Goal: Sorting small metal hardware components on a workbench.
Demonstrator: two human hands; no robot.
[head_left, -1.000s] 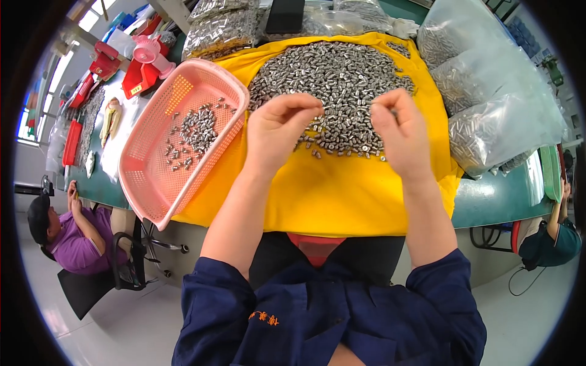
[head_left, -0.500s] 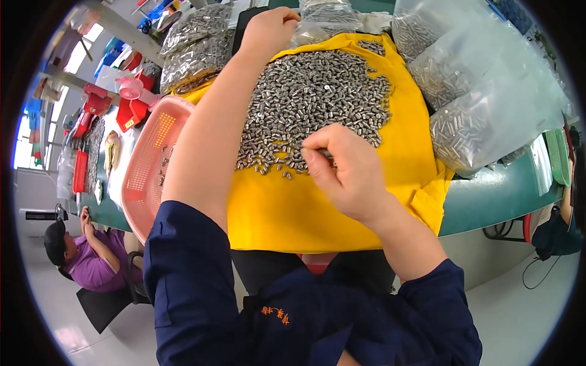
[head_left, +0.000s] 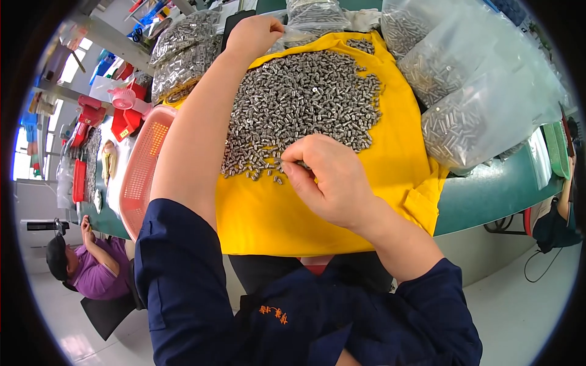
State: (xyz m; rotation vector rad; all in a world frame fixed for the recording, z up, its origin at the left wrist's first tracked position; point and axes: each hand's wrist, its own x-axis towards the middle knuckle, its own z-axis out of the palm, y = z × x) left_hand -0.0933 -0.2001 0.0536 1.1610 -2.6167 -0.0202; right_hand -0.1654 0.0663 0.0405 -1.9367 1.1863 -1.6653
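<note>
A broad heap of small, shiny metal cylinders [head_left: 305, 91] covers much of a yellow cloth [head_left: 274, 226]. My right hand [head_left: 326, 177] is over the heap's near edge, thumb and forefinger pinched on a small metal cylinder, mostly covered by the fingertips. My left arm reaches along the heap's left side. At its far end my left hand [head_left: 253, 38] is closed, fingers curled and partly hidden, by a clear bag of metal parts [head_left: 314, 15]; what it holds, if anything, I cannot make out.
A pink perforated basket [head_left: 143, 165] stands left, partly behind my left arm. Bags of metal parts [head_left: 189, 52] lie at the far left, and more clear bags [head_left: 455, 128] at the right. A person in purple [head_left: 101, 268] sits at lower left; red bins [head_left: 125, 122] stand beyond the basket.
My view has shifted a little, so the scene sits further left. My right hand has moved left and slightly nearer along the heap's edge; my left hand stays by the far bags.
</note>
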